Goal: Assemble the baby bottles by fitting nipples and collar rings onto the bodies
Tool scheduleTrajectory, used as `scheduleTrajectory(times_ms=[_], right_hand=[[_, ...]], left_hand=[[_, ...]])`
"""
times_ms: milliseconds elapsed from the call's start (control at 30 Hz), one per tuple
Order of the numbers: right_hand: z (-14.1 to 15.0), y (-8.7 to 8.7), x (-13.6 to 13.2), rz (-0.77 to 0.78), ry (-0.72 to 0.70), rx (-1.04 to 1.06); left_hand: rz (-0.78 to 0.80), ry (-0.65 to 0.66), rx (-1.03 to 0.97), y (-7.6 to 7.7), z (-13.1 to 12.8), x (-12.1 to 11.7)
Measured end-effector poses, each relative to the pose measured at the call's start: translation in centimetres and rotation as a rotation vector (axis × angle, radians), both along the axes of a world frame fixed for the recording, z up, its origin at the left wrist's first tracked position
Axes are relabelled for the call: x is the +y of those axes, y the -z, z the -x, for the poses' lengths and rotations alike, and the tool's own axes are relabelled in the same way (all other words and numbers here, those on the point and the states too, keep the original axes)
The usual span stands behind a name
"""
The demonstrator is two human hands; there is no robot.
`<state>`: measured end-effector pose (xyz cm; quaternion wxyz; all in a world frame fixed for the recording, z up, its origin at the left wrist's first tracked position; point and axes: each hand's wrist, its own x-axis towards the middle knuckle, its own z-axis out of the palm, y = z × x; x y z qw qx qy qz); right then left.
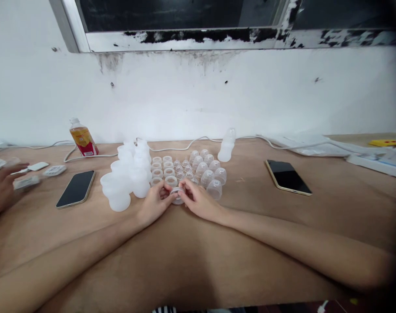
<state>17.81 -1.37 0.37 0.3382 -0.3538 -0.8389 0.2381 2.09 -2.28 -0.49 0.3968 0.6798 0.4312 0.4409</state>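
Note:
My left hand (158, 201) and my right hand (202, 201) meet at the middle of the table, fingertips closed on a clear round bottle collar ring (177, 201) between them. Whether a nipple sits inside it is hidden by my fingers. Just beyond my left hand are rows of white collar rings (168, 164). Clear nipples (185, 163) stand behind my fingers, partly covered. Beside them, past my right hand, are several clear dome caps (214, 189). Frosted white bottle bodies (119, 201) cluster to the left of the rings.
An assembled bottle (227, 145) stands near the wall. Phones lie at left (76, 188) and right (288, 176). A drink bottle (83, 138) stands back left, near a white cable (198, 140). Another person's hand (2, 188) is at far left by small white packs (55, 170). A power strip (377, 166) lies right.

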Motion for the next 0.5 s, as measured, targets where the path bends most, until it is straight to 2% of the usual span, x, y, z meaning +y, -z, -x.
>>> scheduleTrajectory(times_ms=[167,367,500], right_hand=[[-0.13,-0.04,-0.15,-0.014,-0.060,-0.068],[-0.09,0.11,-0.27,-0.059,-0.050,-0.141],[-0.17,0.09,-0.20,-0.064,-0.068,-0.154]], left_hand=[[0.056,0.138,-0.014,0.09,0.54,0.02],[-0.090,0.068,0.253,0.23,1.04,0.17],[-0.143,0.056,0.336,-0.16,1.07,0.00]])
